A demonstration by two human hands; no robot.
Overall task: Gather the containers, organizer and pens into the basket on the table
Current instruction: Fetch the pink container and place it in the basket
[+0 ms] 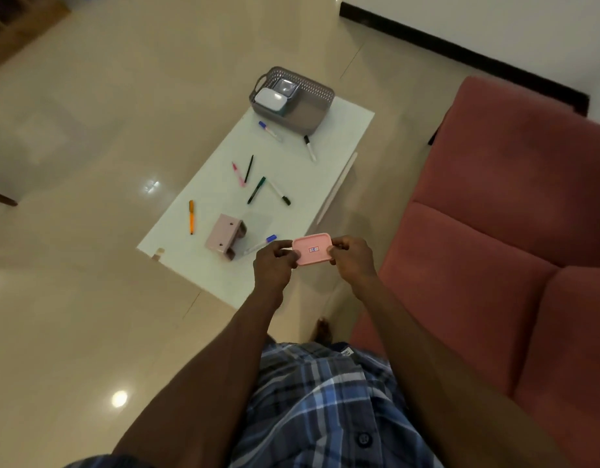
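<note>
**Pink container held in both hands above near end of table**

Pink container (312,249), rectangular with rounded corners, small label on its top face. Left hand (274,263) pinches its left end, right hand (353,256) pinches its right end; fingers of both curled onto the edges. Held level, over the near edge of the white table (339,136).

Just left of the grip: blue-capped pen (260,245) lying on the table, its cap end toward the container. Beside that, further left, the pink organizer (225,236), tipped on its side. Orange pen (191,216) beyond the organizer, near the table's left edge.

Farther from the grip, mid-table: green pen (256,190) and a white pen with black cap (279,192), lying close together; pink pen (238,174) and thin black pen (248,168) just behind them.

Far end: grey basket (308,106) with two containers already inside, one white-lidded (270,99), one clear (286,86). Two more markers lie just in front of the basket, one blue-capped (269,130), one black-capped (309,147).

Red sofa (514,211) to the right of the grip. Plaid shirt (325,400) below.
</note>
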